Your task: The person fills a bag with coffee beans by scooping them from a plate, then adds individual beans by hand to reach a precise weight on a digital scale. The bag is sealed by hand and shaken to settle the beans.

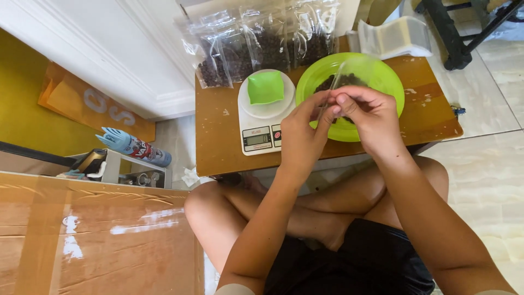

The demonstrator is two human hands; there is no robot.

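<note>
My left hand (303, 133) and my right hand (367, 115) both pinch the rim of a small clear plastic bag (352, 74), held upright above a round green bowl (388, 82). Dark peppercorn-like grains (330, 83) lie in the bowl, partly seen through the bag. To the left of the bowl stands a white kitchen scale (262, 131) with a small green square dish (266, 87) on its platform. All of this sits on a low brown wooden table (215, 136) in front of my crossed legs.
Several filled clear bags of dark grains (262, 46) lean at the table's back edge. A stack of empty clear bags (394, 37) lies at the back right. A taped cardboard box (93, 235) and a spray can (134, 146) are on my left. Black chair legs (461, 33) stand on the tiled floor.
</note>
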